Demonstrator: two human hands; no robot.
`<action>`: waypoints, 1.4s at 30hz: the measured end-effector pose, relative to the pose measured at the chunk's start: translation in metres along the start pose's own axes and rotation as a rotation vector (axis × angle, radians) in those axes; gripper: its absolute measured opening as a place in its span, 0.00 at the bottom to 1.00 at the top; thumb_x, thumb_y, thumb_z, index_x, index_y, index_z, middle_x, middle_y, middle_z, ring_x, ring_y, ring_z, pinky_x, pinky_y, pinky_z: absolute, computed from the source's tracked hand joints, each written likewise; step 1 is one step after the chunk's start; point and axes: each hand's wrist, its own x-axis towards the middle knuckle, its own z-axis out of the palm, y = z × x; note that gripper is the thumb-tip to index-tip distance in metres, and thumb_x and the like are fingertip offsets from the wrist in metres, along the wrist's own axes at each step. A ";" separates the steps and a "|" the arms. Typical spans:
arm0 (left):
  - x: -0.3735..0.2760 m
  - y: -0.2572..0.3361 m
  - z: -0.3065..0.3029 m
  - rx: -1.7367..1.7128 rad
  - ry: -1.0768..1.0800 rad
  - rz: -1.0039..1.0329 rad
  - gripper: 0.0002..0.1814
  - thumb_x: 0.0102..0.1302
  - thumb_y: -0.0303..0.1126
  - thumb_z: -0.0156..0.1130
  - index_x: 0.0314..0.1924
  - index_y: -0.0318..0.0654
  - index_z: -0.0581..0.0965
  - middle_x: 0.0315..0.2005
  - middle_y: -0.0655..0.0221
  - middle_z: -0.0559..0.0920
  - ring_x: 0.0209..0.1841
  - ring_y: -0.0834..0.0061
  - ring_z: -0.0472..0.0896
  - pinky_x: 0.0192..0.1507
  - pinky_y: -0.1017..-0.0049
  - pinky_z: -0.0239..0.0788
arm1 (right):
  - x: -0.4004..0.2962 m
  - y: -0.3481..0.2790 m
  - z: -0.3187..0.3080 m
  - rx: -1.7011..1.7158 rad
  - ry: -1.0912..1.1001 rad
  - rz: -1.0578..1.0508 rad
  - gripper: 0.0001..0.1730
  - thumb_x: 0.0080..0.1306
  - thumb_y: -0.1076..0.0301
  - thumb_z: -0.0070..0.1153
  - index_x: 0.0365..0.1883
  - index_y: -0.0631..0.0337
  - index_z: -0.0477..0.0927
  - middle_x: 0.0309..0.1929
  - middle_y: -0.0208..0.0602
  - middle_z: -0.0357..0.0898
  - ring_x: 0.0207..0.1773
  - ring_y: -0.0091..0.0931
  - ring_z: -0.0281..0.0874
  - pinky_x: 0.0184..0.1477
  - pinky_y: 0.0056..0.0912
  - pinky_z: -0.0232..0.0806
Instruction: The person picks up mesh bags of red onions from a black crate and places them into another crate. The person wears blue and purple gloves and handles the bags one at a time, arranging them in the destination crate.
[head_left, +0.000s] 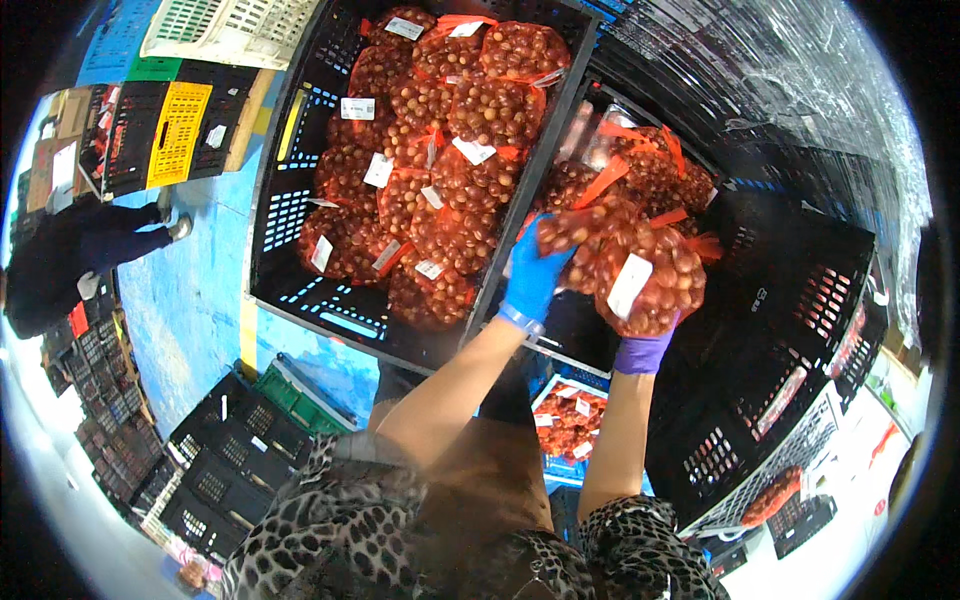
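In a blue glove, my left hand (536, 274) grips a red mesh bag of small brown bulbs or nuts (581, 229), over the right black crate. My right hand (646, 346), gloved in purple, is under another filled mesh bag (679, 274) with a white label; its fingers are mostly hidden behind the bag. More mesh bags with orange ties (664, 176) lie beyond both hands in that crate. To the left, a large black plastic crate (360, 337) holds several layers of similar labelled bags (499, 112).
Black crates (757, 337) stand close on my right, with film-wrapped crates (750, 97) behind. A crate of bags (570, 424) sits below, between my arms. Stacked black crates (232, 457) are at lower left. Another person (60, 255) stands on the blue floor at the far left.
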 end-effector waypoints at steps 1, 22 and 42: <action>-0.018 0.029 -0.010 -0.052 0.007 -0.063 0.19 0.66 0.21 0.59 0.58 0.37 0.73 0.51 0.69 0.80 0.53 0.74 0.78 0.57 0.71 0.70 | -0.005 -0.012 -0.007 0.146 0.018 0.074 0.33 0.62 0.46 0.56 0.59 0.56 0.71 0.61 0.31 0.72 0.66 0.31 0.67 0.69 0.39 0.57; 0.045 0.165 -0.316 0.530 -0.615 -0.652 0.36 0.67 0.37 0.63 0.70 0.34 0.61 0.61 0.56 0.76 0.61 0.63 0.76 0.62 0.67 0.69 | -0.007 -0.229 0.112 1.742 -0.058 0.746 0.29 0.75 0.49 0.37 0.68 0.57 0.64 0.68 0.39 0.67 0.68 0.37 0.67 0.71 0.46 0.59; 0.076 0.090 -0.318 0.795 -0.507 0.038 0.30 0.77 0.44 0.47 0.75 0.49 0.56 0.76 0.61 0.52 0.78 0.64 0.46 0.76 0.67 0.38 | -0.061 -0.274 0.175 1.108 -0.350 1.269 0.23 0.73 0.61 0.52 0.64 0.56 0.73 0.60 0.35 0.76 0.60 0.28 0.74 0.64 0.31 0.63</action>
